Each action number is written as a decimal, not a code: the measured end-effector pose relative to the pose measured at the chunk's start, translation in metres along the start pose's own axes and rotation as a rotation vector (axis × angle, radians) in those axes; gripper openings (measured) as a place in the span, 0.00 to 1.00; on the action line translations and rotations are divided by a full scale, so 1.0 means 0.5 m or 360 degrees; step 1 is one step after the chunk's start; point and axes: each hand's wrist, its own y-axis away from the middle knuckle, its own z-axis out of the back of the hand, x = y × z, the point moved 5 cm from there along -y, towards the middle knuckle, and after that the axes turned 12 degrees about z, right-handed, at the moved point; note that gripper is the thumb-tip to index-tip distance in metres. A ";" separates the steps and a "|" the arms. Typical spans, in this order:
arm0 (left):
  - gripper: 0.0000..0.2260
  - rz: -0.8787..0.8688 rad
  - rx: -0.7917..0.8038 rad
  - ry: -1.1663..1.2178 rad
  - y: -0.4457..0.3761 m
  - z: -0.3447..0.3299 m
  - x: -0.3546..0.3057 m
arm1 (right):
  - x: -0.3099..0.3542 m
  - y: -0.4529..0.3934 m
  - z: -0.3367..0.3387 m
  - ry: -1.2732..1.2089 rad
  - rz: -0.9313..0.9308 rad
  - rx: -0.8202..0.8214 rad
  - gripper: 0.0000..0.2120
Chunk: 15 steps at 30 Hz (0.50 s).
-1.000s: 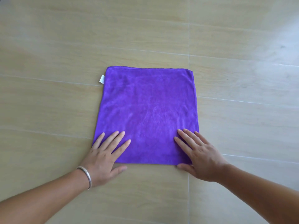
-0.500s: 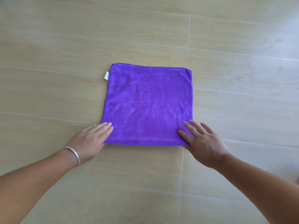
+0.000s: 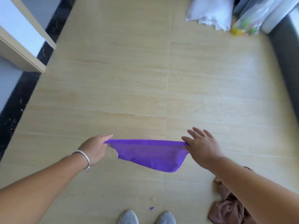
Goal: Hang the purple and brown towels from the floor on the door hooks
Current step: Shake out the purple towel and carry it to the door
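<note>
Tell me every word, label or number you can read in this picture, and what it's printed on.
No text can be read anywhere.
The purple towel, held up by the left hand and right hand, shows a small white tag at its left edge: too small and blurred to read.
The clear bag of colourful items in the far corner: any print is blurred.

pretty bright even daylight, soft faint shadows on the floor [image 3: 129, 78], slight motion blur all over, wide-angle bending at the edges
</note>
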 end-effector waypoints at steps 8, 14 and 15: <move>0.14 -0.0058 -0.0015 -0.0080 0.256 0.405 -0.172 | 0.023 0.212 0.438 -0.0064 -0.0075 -0.0004 0.21; 0.07 -0.0316 -0.0216 -0.0592 0.450 0.692 -0.269 | 0.034 0.358 0.757 0.0001 -0.0060 -0.0158 0.21; 0.07 -0.0332 -0.0256 -0.0600 0.477 0.734 -0.286 | 0.036 0.377 0.808 0.0015 -0.0057 -0.0201 0.21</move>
